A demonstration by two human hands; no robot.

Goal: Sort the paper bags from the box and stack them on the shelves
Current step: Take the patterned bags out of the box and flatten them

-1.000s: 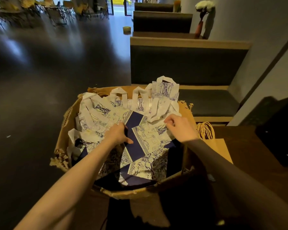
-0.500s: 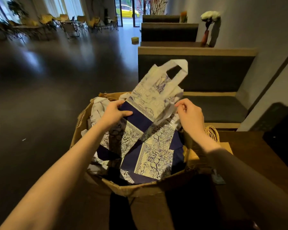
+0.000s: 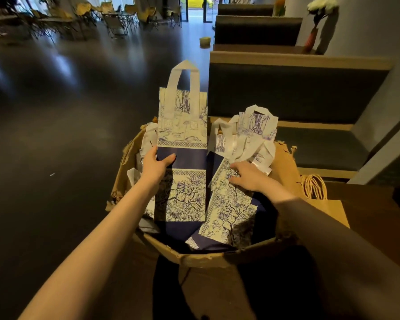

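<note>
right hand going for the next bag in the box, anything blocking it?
Nothing visible. The right hand already rests flat on the next bag, which lies on top in the box. The left hand holds the lifted bag off to that bag's left, clear of it.

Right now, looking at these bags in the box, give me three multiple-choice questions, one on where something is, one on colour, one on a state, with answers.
1. Where does the brown bag with twine handles lie?
A. Right of the cardboard box
B. Left of the box
C. On the bench seat

2. What colour is the plain band across the raised bag?
A. Red
B. Dark blue
C. Green

3. What is the right hand doing?
A. Hanging clear of the box
B. Lifting a bag overhead
C. Resting on a bag inside the box

Answers: 1 A, it lies beside the box's right wall. 2 B, the band by the left hand is navy. 3 C, its fingers lie on a printed bag.
</note>
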